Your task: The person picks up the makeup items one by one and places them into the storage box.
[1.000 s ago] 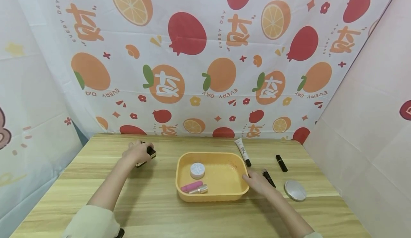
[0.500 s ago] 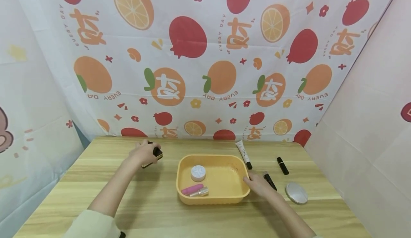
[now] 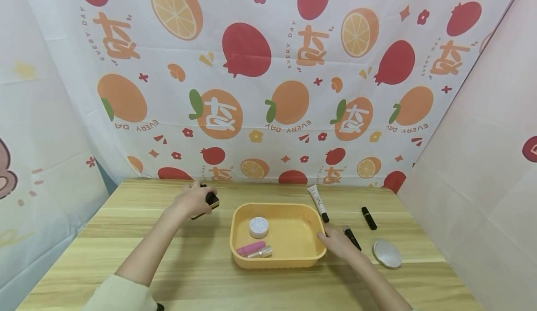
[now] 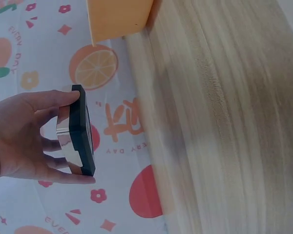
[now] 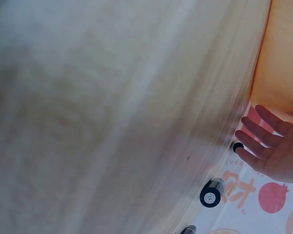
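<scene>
My left hand (image 3: pixel 194 201) grips a black and gold compact case (image 4: pixel 79 134) by its edges, left of the yellow tray (image 3: pixel 277 263). In the left wrist view, thumb and fingers span the case from opposite sides, its gold side toward the palm. My right hand (image 3: pixel 337 242) holds the tray's right rim, its thumb over the edge. Four fingers of that hand show extended by the orange-looking tray wall in the right wrist view. Inside the tray lie a round white jar (image 3: pixel 258 227), a pink tube (image 3: pixel 251 248) and a silver-capped lipstick (image 3: pixel 260 252).
Behind the tray's right corner lies a white tube with a black cap (image 3: pixel 318 203). Farther right are a black and silver tube (image 3: pixel 351 238), a black lipstick-like tube (image 3: pixel 368 218) and a round silver compact (image 3: pixel 387 254). A fruit-print cloth (image 3: pixel 260 101) hangs at the table's back.
My left hand has carried the compact case to the right, nearer the tray. My right hand stays at the tray's rim. The head view has tilted slightly.
</scene>
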Motion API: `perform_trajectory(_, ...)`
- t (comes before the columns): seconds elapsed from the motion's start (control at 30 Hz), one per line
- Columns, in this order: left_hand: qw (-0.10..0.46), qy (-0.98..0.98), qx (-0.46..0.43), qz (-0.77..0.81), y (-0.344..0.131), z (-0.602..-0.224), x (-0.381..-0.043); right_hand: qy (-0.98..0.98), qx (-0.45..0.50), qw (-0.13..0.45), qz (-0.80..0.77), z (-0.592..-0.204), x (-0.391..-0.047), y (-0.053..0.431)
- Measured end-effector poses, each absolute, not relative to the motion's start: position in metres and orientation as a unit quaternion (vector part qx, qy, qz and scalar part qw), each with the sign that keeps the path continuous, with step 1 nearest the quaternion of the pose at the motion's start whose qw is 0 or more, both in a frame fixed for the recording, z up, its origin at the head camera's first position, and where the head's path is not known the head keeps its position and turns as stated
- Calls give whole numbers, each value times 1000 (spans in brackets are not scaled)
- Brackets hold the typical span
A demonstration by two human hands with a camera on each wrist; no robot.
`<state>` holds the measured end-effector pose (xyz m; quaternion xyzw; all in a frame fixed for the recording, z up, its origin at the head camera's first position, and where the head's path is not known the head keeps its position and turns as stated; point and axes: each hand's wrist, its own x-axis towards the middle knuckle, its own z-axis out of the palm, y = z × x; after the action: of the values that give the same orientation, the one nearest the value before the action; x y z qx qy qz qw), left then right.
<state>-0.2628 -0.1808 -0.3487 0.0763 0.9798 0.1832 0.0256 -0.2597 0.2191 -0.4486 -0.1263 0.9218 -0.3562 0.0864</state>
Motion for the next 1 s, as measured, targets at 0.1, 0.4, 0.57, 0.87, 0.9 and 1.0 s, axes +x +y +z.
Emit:
perform_trajectory(0.1, 26, 979, 81, 183, -179, -348, -263, 923, -125, 85, -355, -449, -260, 219)
perform_trajectory(0.4, 31, 980, 94, 173, -171, -345, -260, 923, -126, 89, -353, -448, -261, 219)
perform_trajectory(0.57, 32, 978, 105, 179, -163, -341, -256, 923, -120, 89, -354, -449, -260, 219)
perform_trajectory(0.87, 28, 978, 113, 175, -151, -340, -252, 925, -113, 90, -352, -449, -259, 219)
perform_trajectory(0.9, 27, 978, 114, 174, -150, -341, -252, 925, -113, 89, -351, -449, -259, 219)
perform_trajectory(1.0, 26, 977, 119, 173, -148, -341, -252, 926, -112, 85, -350, -449, -259, 218)
